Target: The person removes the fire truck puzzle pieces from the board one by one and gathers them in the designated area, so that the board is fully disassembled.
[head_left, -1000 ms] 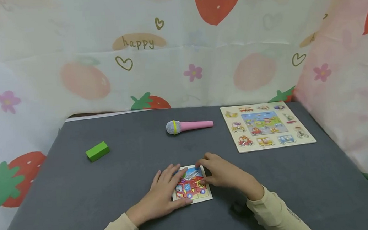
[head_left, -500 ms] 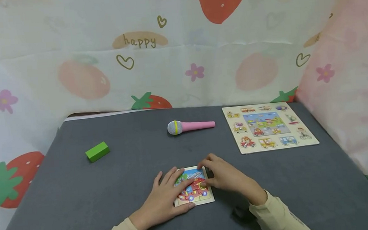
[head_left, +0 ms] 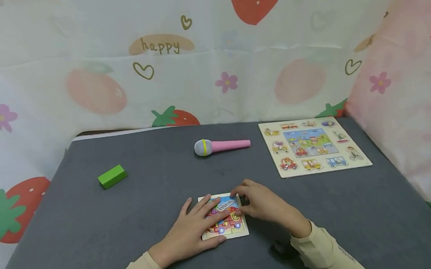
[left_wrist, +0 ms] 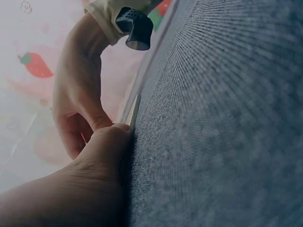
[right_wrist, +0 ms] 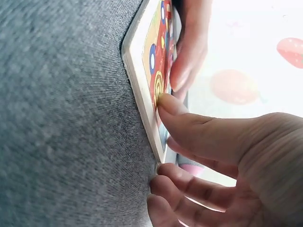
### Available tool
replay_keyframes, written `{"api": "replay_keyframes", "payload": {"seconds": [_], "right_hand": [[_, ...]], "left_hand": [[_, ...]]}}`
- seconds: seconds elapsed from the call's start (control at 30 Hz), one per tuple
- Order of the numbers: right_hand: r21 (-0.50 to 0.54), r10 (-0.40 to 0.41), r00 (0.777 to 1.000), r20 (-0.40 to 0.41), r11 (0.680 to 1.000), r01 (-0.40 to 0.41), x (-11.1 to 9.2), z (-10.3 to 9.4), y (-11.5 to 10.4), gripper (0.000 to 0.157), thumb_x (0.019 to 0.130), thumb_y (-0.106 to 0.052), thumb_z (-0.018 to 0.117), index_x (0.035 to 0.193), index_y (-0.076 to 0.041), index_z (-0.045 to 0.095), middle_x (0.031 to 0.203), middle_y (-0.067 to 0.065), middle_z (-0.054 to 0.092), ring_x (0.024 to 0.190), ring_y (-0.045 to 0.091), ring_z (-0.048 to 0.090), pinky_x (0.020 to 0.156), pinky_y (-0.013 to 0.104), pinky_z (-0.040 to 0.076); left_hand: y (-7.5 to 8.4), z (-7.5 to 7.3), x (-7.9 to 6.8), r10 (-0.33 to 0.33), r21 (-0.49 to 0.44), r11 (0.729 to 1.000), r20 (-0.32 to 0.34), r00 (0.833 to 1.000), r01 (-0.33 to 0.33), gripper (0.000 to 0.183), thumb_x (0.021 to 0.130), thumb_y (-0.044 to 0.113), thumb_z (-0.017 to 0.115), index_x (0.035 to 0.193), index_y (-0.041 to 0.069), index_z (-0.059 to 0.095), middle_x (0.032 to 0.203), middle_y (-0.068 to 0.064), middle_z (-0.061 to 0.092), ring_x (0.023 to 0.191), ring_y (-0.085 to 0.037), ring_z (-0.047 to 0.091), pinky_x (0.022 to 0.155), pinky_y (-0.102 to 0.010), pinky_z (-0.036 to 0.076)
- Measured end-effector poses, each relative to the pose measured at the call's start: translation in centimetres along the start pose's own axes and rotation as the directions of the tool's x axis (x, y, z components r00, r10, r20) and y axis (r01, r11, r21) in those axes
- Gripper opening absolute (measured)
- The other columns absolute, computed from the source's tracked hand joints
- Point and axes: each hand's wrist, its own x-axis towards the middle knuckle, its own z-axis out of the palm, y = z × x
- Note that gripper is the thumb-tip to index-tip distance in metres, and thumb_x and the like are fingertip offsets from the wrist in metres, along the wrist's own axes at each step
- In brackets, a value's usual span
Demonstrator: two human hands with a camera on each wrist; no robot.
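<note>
A small square jigsaw puzzle (head_left: 229, 229) with a red fire engine picture lies flat on the grey cloth, near the front. My left hand (head_left: 190, 234) rests on its left half, fingers spread straight over the picture, thumb along the near edge. At the right side my right hand (head_left: 263, 204) holds the puzzle's upper right part between thumb and bent fingers. In the right wrist view the thumb (right_wrist: 173, 106) presses the picture near the yellow hose reel, and the other fingers curl at the frame's corner. Only a thin pale edge of the puzzle (left_wrist: 134, 111) shows in the left wrist view.
A pink toy microphone (head_left: 221, 145) lies beyond the puzzle. At the back right is a larger wooden vehicle puzzle board (head_left: 275, 163). A green block (head_left: 112, 176) sits on the left. Strawberry-printed cloth (head_left: 182, 87) hangs behind the table.
My left hand has slid slightly right, and its index finger now lies across the fire engine. The right hand keeps nearly the same place at the puzzle's right side.
</note>
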Motion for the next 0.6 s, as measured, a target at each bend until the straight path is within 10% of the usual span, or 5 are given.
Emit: {"api": "replay_keyframes", "payload": {"seconds": [0.6], "right_hand": [[0.023, 0.009, 0.996, -0.092, 1.000, -0.006, 0.4, 0.8, -0.1, 0.022, 0.081, -0.012, 0.077, 0.101, -0.007, 0.069, 0.090, 0.003, 0.055, 0.076, 0.014, 0.054, 0.066, 0.027, 0.046]], "left_hand": [[1.0, 0.1, 0.2, 0.034, 0.101, 0.994, -0.041, 0.999, -0.029, 0.053, 0.094, 0.057, 0.047, 0.143, 0.037, 0.044, 0.149, 0.001, 0.041, 0.142, -0.024, 0.030, 0.103, -0.070, 0.018]]}}
